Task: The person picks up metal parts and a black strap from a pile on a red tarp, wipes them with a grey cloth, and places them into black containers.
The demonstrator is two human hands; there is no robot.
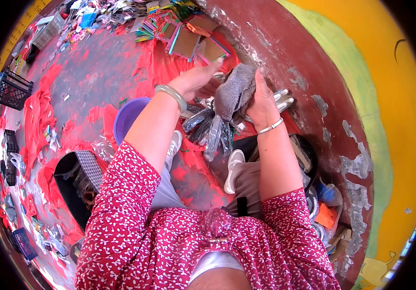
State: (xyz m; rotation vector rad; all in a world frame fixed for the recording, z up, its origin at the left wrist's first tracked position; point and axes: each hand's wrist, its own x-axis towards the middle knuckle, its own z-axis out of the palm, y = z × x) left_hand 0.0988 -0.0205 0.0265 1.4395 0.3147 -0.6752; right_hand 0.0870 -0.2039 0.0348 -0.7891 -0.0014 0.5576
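Observation:
My right hand (262, 100) grips a crumpled grey cloth (235, 91) held out in front of me, with a thin silver bangle on that wrist. My left hand (197, 77) is stretched forward just left of the cloth, fingers apart, touching a bundle of shiny plastic-wrapped items (213, 126) that hangs below both hands; I cannot tell whether it grips the bundle. A pale bangle sits on the left wrist.
A purple tub (126, 115) stands on the red-and-grey floor by my left arm. A dark bag (75, 186) lies at lower left. Framed boards and colourful goods (188, 38) lie ahead. Black crates (12, 89) stand far left. A red and yellow wall (343, 87) runs along the right.

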